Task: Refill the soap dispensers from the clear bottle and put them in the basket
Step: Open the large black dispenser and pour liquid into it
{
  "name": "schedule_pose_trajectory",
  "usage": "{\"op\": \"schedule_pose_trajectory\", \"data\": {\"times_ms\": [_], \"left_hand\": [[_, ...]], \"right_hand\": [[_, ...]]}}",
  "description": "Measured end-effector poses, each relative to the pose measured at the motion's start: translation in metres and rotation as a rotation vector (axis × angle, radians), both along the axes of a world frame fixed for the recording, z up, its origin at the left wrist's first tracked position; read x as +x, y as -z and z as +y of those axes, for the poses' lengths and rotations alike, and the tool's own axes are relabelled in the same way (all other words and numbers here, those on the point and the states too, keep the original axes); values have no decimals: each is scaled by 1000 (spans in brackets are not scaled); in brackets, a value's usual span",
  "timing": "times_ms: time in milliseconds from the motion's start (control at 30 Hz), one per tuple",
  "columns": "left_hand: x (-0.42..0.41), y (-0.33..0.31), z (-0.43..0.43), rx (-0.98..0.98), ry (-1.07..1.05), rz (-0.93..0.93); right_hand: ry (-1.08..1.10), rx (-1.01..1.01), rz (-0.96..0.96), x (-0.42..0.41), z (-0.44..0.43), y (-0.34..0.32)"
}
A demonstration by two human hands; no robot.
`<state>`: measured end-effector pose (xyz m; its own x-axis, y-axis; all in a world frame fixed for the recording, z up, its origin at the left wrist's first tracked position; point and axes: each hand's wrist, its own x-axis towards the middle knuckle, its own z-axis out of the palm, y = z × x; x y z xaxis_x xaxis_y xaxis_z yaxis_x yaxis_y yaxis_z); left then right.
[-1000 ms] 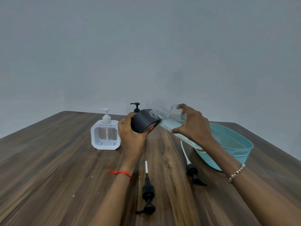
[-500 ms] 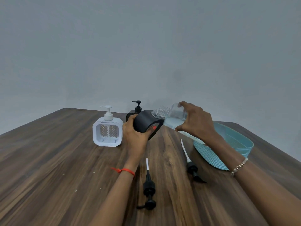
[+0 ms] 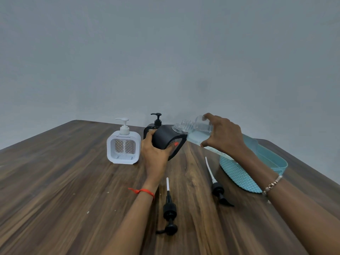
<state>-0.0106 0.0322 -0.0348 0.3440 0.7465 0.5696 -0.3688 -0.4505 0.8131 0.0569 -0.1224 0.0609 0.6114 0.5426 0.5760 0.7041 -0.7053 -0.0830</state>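
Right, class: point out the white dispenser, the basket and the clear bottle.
white dispenser (image 3: 123, 149), head view, front window.
basket (image 3: 237, 174), head view, woven near wall.
clear bottle (image 3: 199, 134), head view, liquid-filled body.

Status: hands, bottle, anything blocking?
Left hand grips tilted black dispenser. Right hand holds clear bottle tipped, mouth at dispenser's neck. Two loose pumps nearer, not blocking.

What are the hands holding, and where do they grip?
The left hand grips the black dispenser round its body; right hand holds the clear bottle round its body.
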Motion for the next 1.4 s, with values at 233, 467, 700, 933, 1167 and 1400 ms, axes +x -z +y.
{"op": "schedule_pose_trajectory", "data": {"times_ms": [233, 467, 700, 933, 1167, 1400], "left_hand": [[0, -1, 1, 24, 2, -9], [0, 2, 1, 9, 15, -17], [2, 5, 3, -27, 21, 6], [4, 9, 4, -66, 18, 18], [3, 10, 3, -69, 28, 27], [3, 11, 2, -95, 49, 17]], "right_hand": [[8, -20, 9, -1, 2, 1], [15, -47, 11, -2, 2, -1], [23, -65, 1, -2, 2, -3], [20, -88, -3, -3, 4, -3], [20, -87, -2, -3, 4, -3], [22, -92, -6, -1, 3, -1]]}}
